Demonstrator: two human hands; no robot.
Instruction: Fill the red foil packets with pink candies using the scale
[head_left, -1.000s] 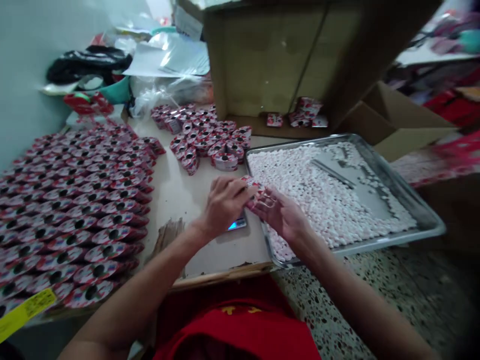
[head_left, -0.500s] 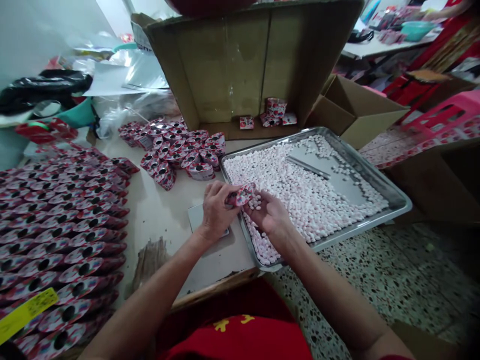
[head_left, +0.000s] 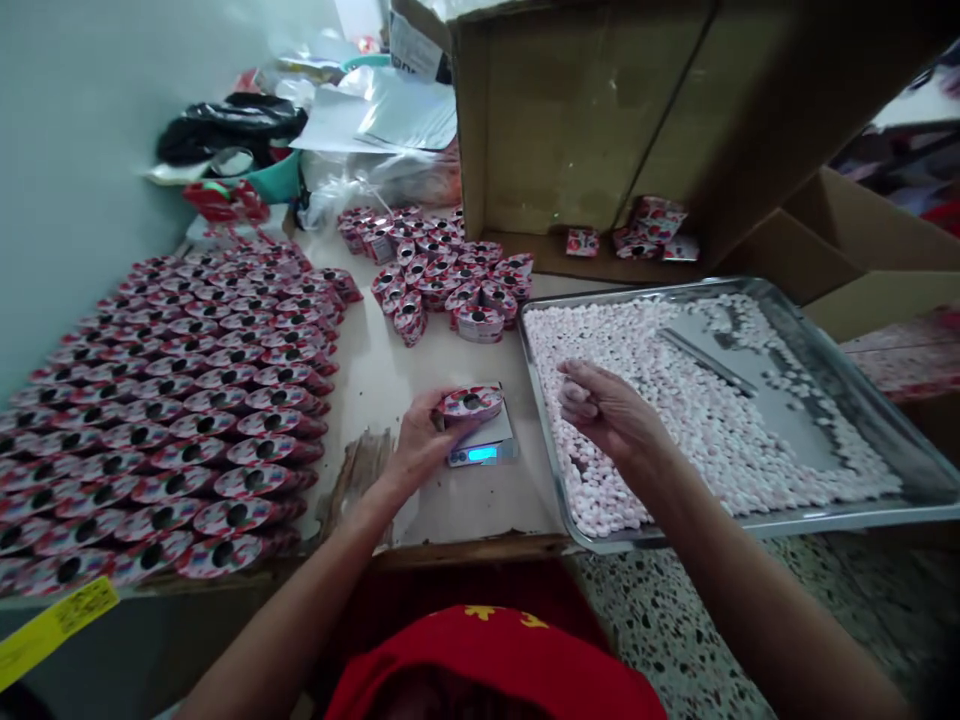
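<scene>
My left hand (head_left: 424,435) grips a small red-and-white printed carton (head_left: 470,402) with a dark round hole in its top. The carton is upright on a small digital scale (head_left: 487,435), whose display glows blue; its digits are unreadable. Off to the right, my right hand (head_left: 611,410) is raised over the near left part of a metal tray (head_left: 825,515). Its fingers are curled together, hiding whatever may be inside. Small white tablet-like sweets (head_left: 622,340) cover much of the tray, and a metal ruler-like strip (head_left: 709,362) lies among them.
Rows of similar cartons (head_left: 195,400) fill the table's left side. A looser cluster of cartons (head_left: 450,275) stands behind the scale. Beyond it, a large cardboard box (head_left: 555,130) on its side contains a few cartons. Another open box (head_left: 877,250) is at right.
My left hand has brought the carton from the tray's edge down onto the scale, whose display now shows lit. My right hand has left the carton and curled shut. The view has turned left.
</scene>
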